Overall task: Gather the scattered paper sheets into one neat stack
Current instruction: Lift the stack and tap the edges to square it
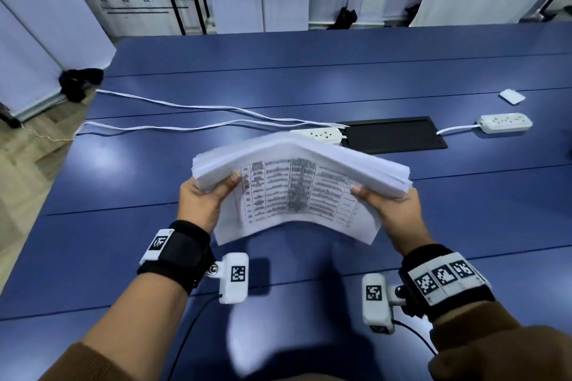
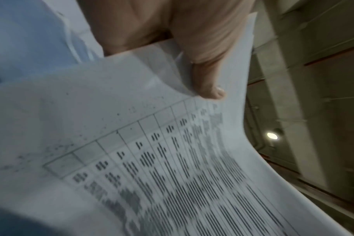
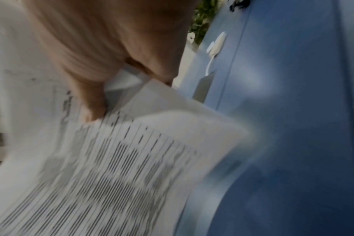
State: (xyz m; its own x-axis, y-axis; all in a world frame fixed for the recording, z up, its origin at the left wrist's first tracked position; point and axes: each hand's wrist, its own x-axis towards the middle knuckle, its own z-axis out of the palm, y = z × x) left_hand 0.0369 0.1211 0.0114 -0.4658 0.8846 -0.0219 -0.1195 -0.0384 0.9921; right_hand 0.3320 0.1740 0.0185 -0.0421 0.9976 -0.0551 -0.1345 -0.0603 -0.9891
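A thick stack of white paper sheets (image 1: 297, 192), the near face printed with a table, is held up above the blue table (image 1: 309, 77), arched upward in the middle. My left hand (image 1: 205, 198) grips its left end, thumb on the printed face. My right hand (image 1: 387, 206) grips its right end the same way. In the left wrist view the thumb presses the stack of paper sheets (image 2: 152, 159) near its edge. The right wrist view is blurred and shows the stack of paper sheets (image 3: 111, 167) under my palm. My fingers behind the stack are hidden.
Two white power strips (image 1: 318, 134) (image 1: 504, 123) lie beyond the stack, with white cables (image 1: 192, 107) running left across the table. A black cable hatch (image 1: 393, 134) sits between them. A small white pad (image 1: 512, 96) lies far right. White panels stand behind the table.
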